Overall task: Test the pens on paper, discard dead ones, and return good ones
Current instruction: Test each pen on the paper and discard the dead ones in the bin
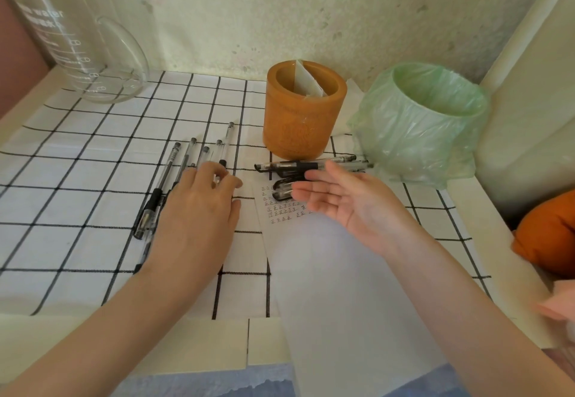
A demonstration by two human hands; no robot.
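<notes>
Several clear black-capped pens point(174, 172) lie in a row on the checked cloth, left of centre. My left hand point(199, 210) lies palm down over their lower ends, its fingertips touching them. A second bunch of pens point(298, 167) lies crosswise in front of the orange pen holder point(303, 110), partly on the white paper point(326, 266) marked with small test characters. My right hand point(345, 200) hovers palm up with straight fingers just right of that bunch and holds nothing. A small bin lined with a green bag point(423, 122) stands at the right.
A large glass measuring jug point(77, 44) stands at the back left. The white cloth with black grid lines point(77, 197) covers the table. An orange object point(550, 234) lies off the table's right edge. A wall runs close behind the holder and bin.
</notes>
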